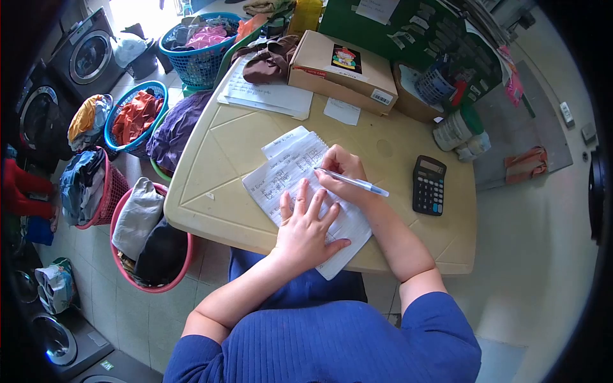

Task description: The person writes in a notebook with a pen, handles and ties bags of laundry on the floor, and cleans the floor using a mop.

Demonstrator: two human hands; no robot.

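Note:
My right hand grips a pen, its tip resting on a notepad with handwriting across its upper part. Flat on the lower half of the same pad lies my left hand, fingers spread and holding nothing. The pad sits tilted near the front edge of a yellowish plastic table. Just past its top edge a slip of paper with writing pokes out. To the right of my right hand lies a black calculator.
A cardboard box, written sheets, a small white paper and a green-lidded jar line the table's back. Left on the floor stand laundry baskets, including a pink one and a blue one. Washing machines stand beyond.

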